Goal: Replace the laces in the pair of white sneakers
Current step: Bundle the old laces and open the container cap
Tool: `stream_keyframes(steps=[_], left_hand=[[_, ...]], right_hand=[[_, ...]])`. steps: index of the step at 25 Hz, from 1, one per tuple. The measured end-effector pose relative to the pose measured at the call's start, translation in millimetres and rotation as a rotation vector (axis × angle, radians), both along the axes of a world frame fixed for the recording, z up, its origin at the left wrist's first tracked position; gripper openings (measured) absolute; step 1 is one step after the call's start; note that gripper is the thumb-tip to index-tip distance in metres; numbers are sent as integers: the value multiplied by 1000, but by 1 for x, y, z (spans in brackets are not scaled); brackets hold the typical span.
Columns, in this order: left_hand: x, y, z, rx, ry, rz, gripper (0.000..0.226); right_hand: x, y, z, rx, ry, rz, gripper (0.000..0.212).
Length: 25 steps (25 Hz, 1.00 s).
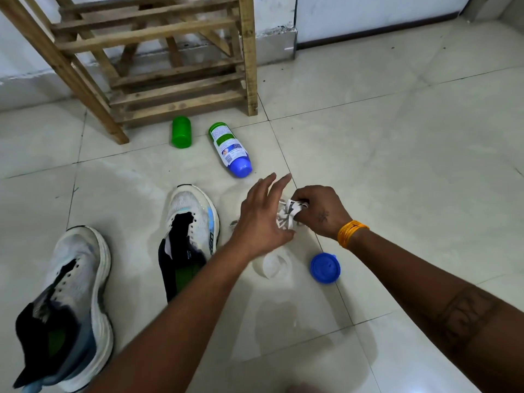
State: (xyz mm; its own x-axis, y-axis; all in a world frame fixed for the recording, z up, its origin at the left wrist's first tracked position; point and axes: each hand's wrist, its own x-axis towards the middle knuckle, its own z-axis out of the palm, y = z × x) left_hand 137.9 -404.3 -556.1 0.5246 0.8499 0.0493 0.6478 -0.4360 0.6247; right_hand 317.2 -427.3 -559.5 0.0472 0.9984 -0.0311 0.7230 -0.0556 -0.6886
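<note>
Head view, right hand (317, 211) gripping laces (287, 215)

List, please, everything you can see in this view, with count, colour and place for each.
sneakers: two, white with black tongues, no laces in the eyelets, on the floor at left
laces: one bundle, white, held between the hands
bottle: one, green with blue cap, lying on the floor ahead
green cup: one, green, beside the bottle, near the rack
blue lid: one, blue, on the floor below the right wrist
wooden rack: one, bare wood, against the wall
floor: pale tiles
wristband: orange, on the right wrist
left hand: fingers spread, at the laces
right hand: grips the laces
</note>
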Motion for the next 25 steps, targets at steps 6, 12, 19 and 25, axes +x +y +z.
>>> stream_keyframes(steps=[6,12,19,25], left_hand=[[32,18,34,-683,-611,221,42],[26,11,29,-1015,-1149,702,45],[13,5,32,-1047,-1326,518,45],[22,5,32,-976,-1296,845,40]], right_hand=[[-14,-6,35,37,494,-265,22],[-55,-16,37,81,750,-301,2],[-73,-21,26,88,756,-409,8],[-84,-22,30,144,632,-249,14]])
